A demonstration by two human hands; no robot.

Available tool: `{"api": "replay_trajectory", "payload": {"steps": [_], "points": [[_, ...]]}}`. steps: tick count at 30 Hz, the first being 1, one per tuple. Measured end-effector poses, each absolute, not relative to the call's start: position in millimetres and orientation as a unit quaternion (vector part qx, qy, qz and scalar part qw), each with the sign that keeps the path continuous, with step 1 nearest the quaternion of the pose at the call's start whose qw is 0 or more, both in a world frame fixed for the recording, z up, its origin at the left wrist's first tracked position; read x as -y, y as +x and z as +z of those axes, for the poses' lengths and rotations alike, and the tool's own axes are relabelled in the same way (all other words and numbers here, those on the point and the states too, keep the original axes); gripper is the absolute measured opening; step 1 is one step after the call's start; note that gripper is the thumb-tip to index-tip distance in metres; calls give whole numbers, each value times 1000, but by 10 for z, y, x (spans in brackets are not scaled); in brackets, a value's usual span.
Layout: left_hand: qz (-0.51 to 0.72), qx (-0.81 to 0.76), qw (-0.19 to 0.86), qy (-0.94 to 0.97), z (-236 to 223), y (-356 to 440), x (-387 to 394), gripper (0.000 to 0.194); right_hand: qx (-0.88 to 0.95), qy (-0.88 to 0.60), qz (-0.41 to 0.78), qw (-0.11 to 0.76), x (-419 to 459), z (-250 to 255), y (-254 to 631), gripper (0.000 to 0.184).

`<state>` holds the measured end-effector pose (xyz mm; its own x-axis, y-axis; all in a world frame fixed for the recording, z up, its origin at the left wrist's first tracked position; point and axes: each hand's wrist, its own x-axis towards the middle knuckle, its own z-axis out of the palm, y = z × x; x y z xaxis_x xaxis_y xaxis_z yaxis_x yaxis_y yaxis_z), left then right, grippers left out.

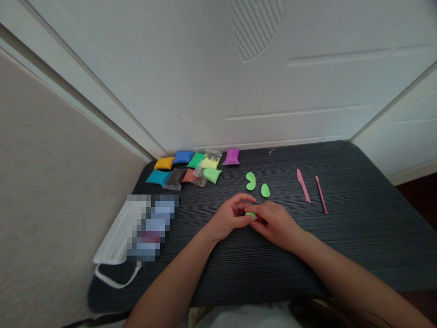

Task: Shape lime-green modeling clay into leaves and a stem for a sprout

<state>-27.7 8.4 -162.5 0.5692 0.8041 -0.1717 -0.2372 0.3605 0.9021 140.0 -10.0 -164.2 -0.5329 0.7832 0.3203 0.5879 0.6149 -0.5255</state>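
Note:
Between the fingertips of both hands is a small piece of light green modelling clay point(251, 215), partly hidden by the fingers. My left hand point(232, 213) pinches it from the left, with the index finger arched over the top. From the right, my right hand point(271, 219) closes its thumb and fingers on the same piece. Just beyond the hands lie a heart-like, notched green clay shape point(251, 181) and a flat green oval of clay point(265, 190), both resting on the dark table point(225, 264).
Clay packets in several colours, including a blue one point(183, 157) and a purple one point(232, 156), line the back left. A pink plastic knife point(303, 185) and a thin pink modelling tool point(321, 194) lie right. A white strapped case point(114, 234) sits at left. A white panel point(205, 68) rises behind.

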Motion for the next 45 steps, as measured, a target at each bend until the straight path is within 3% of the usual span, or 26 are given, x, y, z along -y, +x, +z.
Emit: {"api": "replay_trajectory", "payload": {"steps": [18,45], "points": [[390,-330,756,410,-1685,-277,-121,44,821,-438,238,279,50,-1550,1415,37],[360,-318,774,413,-1700,-296,-103,41,838,-416,233,266,77,-1580,1409,28]]}}
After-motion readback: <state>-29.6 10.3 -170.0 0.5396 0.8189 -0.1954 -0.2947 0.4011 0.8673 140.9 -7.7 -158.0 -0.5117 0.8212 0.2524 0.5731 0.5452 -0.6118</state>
